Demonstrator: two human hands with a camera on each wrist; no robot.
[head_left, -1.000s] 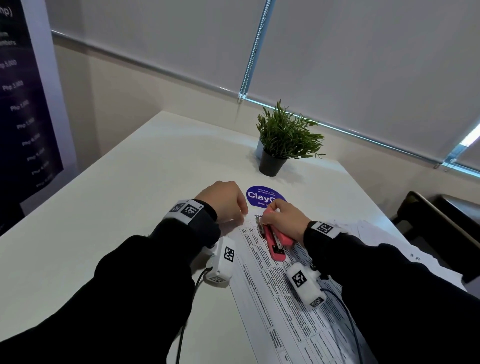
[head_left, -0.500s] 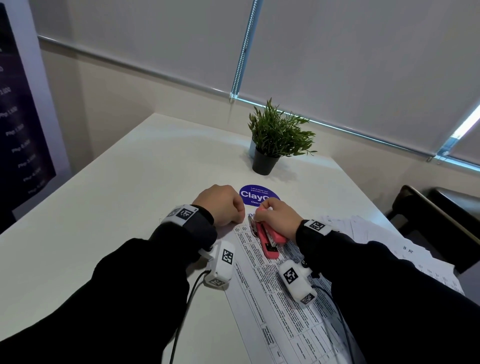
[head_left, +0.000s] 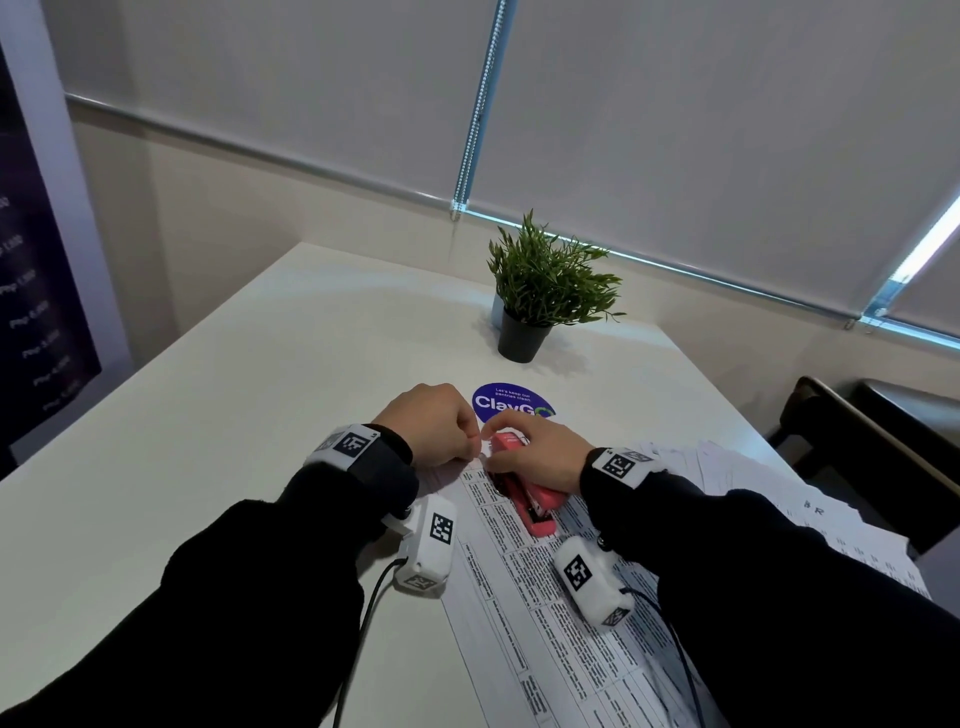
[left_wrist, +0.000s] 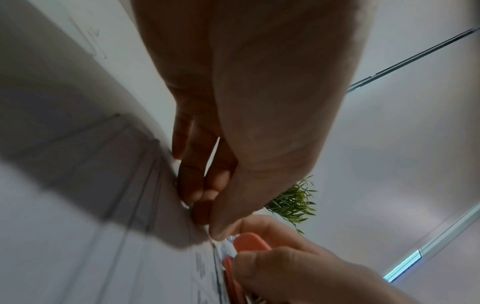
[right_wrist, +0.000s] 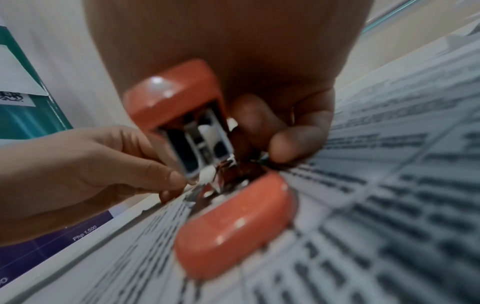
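Right hand (head_left: 540, 457) gripped the red stapler (head_left: 535, 512), fingers curled over its top. The stapler lay on the printed sheets (head_left: 545, 649) at their far cnr, on the tabletop (head_left: 208, 441), mouth pointing away from the person. Left hand (head_left: 431, 423) pinched that same cnr btwn thumb & forefinger, other fingers curled in, tips just beside the stapler's mouth.

Risks, as I judged them:
1. Left fingertips sat v. close to the mouth, so a hard press could nip skin.
2. If the pinch slackened, the sheets could fan out & the staple would catch only some pgs.
3. The mouth sat near the paper edge, & a staple set too close to it could tear out.
4. Top & base stood apart at the stapler's rear in the right wrist view. A weak squeeze might bend or jam the staple.

Writing: the round blue sticker (head_left: 506, 402) read "Let's keep our pantries clean" & "ClayGo", last letter partly covered by the right hand. The dark poster (head_left: 31, 312) at left listed prices, w/ "Php 1,500" legible in the right wrist view. Sheet text was too blurred to read. No brand seen on the stapler.
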